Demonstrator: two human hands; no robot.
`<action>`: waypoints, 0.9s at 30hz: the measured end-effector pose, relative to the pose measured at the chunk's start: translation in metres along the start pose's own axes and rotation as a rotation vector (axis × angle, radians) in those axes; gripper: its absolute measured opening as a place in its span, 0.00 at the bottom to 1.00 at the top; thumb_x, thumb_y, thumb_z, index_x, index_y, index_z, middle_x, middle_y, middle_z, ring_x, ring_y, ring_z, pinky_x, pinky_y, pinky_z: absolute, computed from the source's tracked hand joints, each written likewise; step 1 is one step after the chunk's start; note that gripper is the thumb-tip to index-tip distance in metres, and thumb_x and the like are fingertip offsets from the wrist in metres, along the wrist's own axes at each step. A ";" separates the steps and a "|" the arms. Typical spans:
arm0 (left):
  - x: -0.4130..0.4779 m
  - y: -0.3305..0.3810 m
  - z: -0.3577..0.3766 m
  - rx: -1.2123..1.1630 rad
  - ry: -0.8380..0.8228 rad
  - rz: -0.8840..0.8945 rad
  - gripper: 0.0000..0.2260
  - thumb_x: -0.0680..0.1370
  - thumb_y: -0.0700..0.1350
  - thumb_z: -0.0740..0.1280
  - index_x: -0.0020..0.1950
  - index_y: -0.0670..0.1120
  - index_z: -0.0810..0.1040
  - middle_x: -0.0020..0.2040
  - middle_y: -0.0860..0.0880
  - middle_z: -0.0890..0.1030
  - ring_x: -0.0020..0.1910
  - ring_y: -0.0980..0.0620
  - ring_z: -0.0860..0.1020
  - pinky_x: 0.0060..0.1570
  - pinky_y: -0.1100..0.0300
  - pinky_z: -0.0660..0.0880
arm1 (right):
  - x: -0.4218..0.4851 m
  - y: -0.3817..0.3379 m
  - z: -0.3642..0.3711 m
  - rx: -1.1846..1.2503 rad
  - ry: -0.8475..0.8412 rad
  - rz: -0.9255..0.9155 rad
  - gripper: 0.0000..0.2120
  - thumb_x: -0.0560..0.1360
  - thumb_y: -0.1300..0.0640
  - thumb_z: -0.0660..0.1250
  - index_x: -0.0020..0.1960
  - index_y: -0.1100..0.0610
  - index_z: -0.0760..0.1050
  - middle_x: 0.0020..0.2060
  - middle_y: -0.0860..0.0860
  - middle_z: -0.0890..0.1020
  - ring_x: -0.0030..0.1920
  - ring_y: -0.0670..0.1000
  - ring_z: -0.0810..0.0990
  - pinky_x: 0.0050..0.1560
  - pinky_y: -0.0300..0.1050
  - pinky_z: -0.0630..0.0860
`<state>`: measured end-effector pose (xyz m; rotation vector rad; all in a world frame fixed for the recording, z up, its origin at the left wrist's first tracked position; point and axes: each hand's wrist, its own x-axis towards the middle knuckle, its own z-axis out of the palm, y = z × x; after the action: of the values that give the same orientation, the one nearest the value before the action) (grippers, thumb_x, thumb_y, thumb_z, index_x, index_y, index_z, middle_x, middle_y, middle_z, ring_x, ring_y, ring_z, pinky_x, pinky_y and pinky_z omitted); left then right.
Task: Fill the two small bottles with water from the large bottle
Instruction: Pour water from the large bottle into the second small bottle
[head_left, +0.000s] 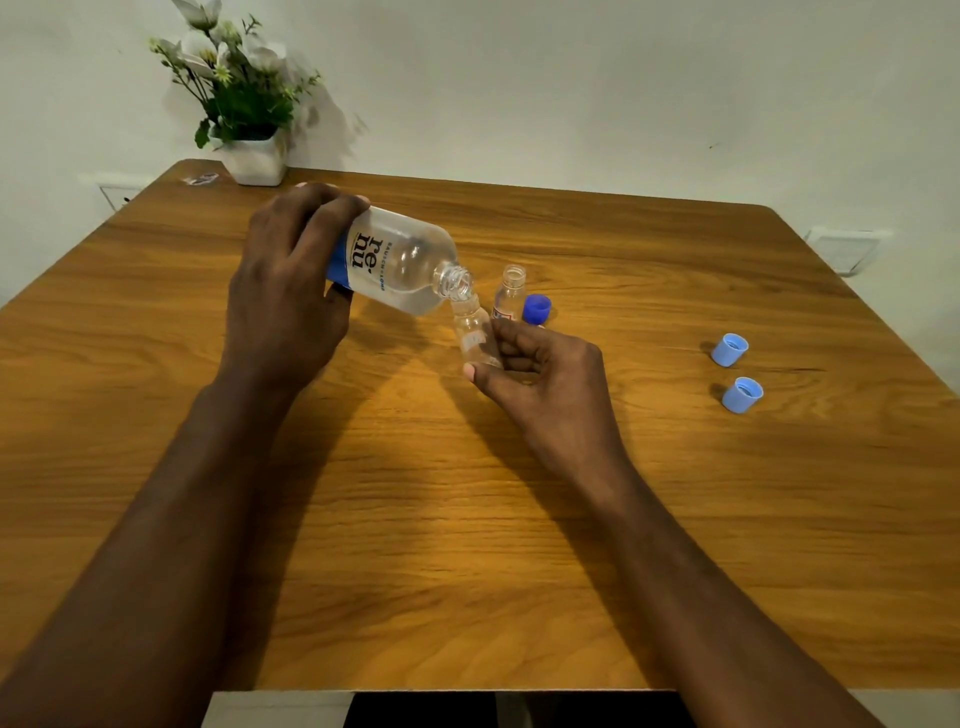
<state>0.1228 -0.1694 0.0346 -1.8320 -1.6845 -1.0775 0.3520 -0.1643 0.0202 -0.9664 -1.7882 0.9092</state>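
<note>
My left hand (291, 280) grips the large clear bottle (400, 260) with a blue and white label, tipped on its side so its open neck points down to the right. Its mouth touches the mouth of a small clear bottle (474, 332), which my right hand (535, 369) holds tilted above the table. A second small clear bottle (510, 293) stands upright and uncapped just behind. A dark blue cap (536, 308) lies beside it.
Two light blue caps (729, 349) (742, 395) lie on the wooden table (467, 519) at the right. A white pot of flowers (254, 156) stands at the far left corner against the wall. A small clear wrapper (200, 180) lies near it.
</note>
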 end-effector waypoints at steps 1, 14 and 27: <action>0.000 0.000 0.000 -0.001 0.001 0.000 0.25 0.71 0.33 0.70 0.67 0.41 0.72 0.64 0.40 0.73 0.64 0.41 0.70 0.57 0.54 0.71 | 0.000 0.000 0.000 -0.001 -0.001 0.001 0.13 0.69 0.62 0.75 0.54 0.56 0.82 0.45 0.43 0.85 0.47 0.41 0.84 0.54 0.52 0.80; 0.000 0.000 0.000 -0.006 0.003 -0.004 0.25 0.71 0.33 0.69 0.67 0.42 0.71 0.65 0.40 0.73 0.64 0.42 0.69 0.57 0.55 0.70 | -0.001 -0.002 0.000 0.003 0.000 -0.012 0.15 0.69 0.63 0.75 0.56 0.55 0.82 0.45 0.44 0.85 0.47 0.40 0.84 0.53 0.46 0.81; 0.000 0.001 0.000 -0.009 0.014 -0.004 0.24 0.71 0.34 0.69 0.67 0.41 0.72 0.64 0.39 0.73 0.64 0.42 0.69 0.57 0.57 0.69 | 0.000 0.001 0.001 0.028 0.005 -0.009 0.17 0.69 0.63 0.75 0.58 0.56 0.81 0.48 0.45 0.85 0.48 0.40 0.84 0.55 0.44 0.80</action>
<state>0.1234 -0.1699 0.0348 -1.8226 -1.6789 -1.0985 0.3508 -0.1639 0.0190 -0.9420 -1.7696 0.9229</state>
